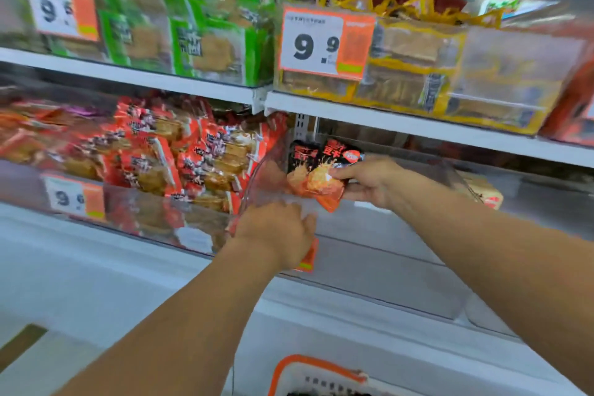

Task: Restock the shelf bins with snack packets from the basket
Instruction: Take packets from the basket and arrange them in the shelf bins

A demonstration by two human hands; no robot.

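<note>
Shop shelves, white metal, clear plastic bins with orange price tags (326, 43). Right hand (369, 182) pinches a glossy black-and-red snack packet (316, 172) over the near-empty clear bin (385, 267) on the lower shelf. Left hand (276, 235) curls on that bin's front corner. Hands apart. Neighbouring bin holds red packets (180, 157). Orange-rimmed basket (308, 373) sits at the bottom edge.

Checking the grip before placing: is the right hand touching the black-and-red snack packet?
Touching: the head view shows the right hand pinching the black-and-red snack packet.
</note>
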